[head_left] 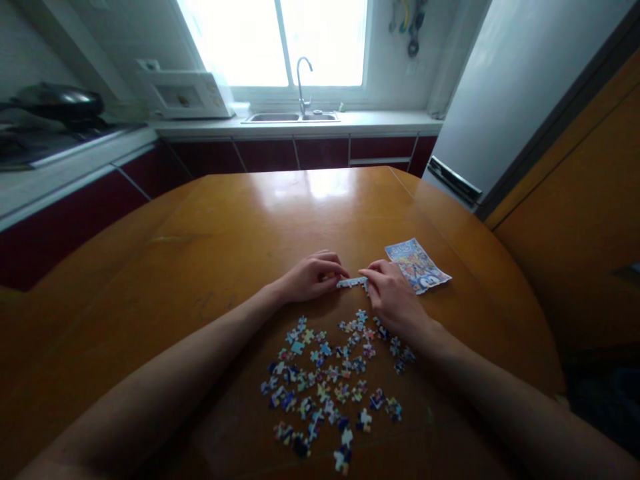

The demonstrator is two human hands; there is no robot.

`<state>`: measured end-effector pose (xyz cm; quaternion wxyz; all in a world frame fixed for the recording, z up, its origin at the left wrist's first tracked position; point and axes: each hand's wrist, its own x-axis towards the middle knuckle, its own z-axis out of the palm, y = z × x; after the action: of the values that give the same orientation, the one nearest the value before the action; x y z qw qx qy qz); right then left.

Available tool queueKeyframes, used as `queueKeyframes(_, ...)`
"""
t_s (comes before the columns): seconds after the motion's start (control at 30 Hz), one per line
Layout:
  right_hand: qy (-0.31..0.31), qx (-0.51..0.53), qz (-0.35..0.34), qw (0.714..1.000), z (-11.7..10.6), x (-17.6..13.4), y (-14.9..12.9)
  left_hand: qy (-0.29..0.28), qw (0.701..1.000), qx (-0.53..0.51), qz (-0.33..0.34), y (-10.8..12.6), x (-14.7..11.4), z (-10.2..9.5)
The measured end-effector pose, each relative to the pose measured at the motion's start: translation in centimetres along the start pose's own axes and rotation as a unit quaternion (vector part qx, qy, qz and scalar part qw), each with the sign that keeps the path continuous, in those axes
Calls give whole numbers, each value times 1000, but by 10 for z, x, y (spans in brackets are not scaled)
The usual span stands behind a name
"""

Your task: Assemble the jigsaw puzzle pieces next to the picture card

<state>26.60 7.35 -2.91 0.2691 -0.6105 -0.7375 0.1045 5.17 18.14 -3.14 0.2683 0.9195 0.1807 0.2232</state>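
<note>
A short joined strip of light-blue jigsaw puzzle pieces (353,283) lies on the wooden table between my hands. My left hand (316,275) has its fingers bent together at the strip's left end. At the other end, my right hand (393,293) pinches the strip with thumb and forefinger. Loose puzzle pieces (325,373) are spread in a wide heap nearer to me, some of them close under my right wrist. Beside my right hand lies a colourful picture sheet (418,265) with cartoon figures, its lower left partly covered by that hand.
The rounded wooden table (240,227) fills the middle of the view. Beyond it stand a counter with a sink (274,118) and tap (301,87), a white microwave (187,95) and, at far left, a dark pan (60,101). A tall fridge (525,87) stands at right.
</note>
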Motion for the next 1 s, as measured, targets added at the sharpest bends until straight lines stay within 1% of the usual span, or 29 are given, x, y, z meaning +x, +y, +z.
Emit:
queueKeyframes(0.1, -43, -49, -25, 998, 1, -10, -11, -9, 999, 31, 15, -2, 0, 1)
queueKeyframes(0.17, -62, -76, -30, 995, 3, -13, -15, -18, 999, 49, 17, -4, 0, 1)
queueKeyframes(0.27, -78, -92, -28, 992, 4, -15, -16, -7, 1000, 28, 11, -5, 1, 2)
queueKeyframes(0.3, -79, -90, -24, 992, 5, -16, -17, 11, 1000, 7, 4, -6, 1, 2)
queueKeyframes(0.33, -78, -87, -18, 993, 5, -17, -18, 40, 999, -16, -8, -7, 2, 1)
queueKeyframes(0.43, -58, -72, -4, 996, 10, -24, -25, 156, 984, -64, -64, -11, 3, 1)
queueKeyframes(0.47, -53, -68, -3, 996, 12, -28, -28, 184, 977, -71, -80, -12, 4, 1)
queueKeyframes(0.5, -54, -65, -3, 996, 14, -31, -31, 198, 973, -75, -89, -13, 4, 1)
queueKeyframes(0.53, -59, -63, -1, 996, 16, -33, -33, 200, 972, -77, -93, -14, 5, 1)
queueKeyframes(0.7, -101, -63, -3, 993, 20, -38, -38, 161, 982, -68, -72, -12, 5, 4)
queueKeyframes(0.87, -109, -67, -2, 992, 17, -34, -33, 161, 982, -59, -79, -12, 5, 4)
queueKeyframes(1.0, -121, -75, 0, 990, 15, -29, -28, 157, 984, -55, -69, -13, 6, 3)
